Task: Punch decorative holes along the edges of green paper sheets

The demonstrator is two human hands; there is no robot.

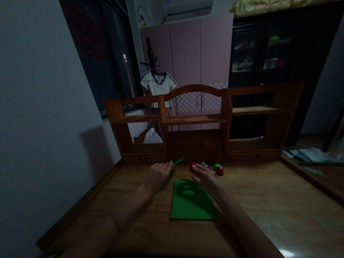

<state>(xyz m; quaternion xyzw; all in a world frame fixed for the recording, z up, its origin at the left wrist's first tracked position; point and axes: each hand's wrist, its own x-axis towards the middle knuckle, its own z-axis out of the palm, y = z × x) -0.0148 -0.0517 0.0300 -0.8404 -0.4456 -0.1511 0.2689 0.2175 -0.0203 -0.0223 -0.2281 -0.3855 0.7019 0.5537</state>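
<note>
Green sheet under right hand, fingers spread; left hand flat on desk

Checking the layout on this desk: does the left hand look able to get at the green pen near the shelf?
Probably yes. The left hand lies open on the desk, its fingertips close to the green pen, and nothing stands between them.

Bare forearms, no sleeves; thin band on left wrist; hands ungloved.
</note>
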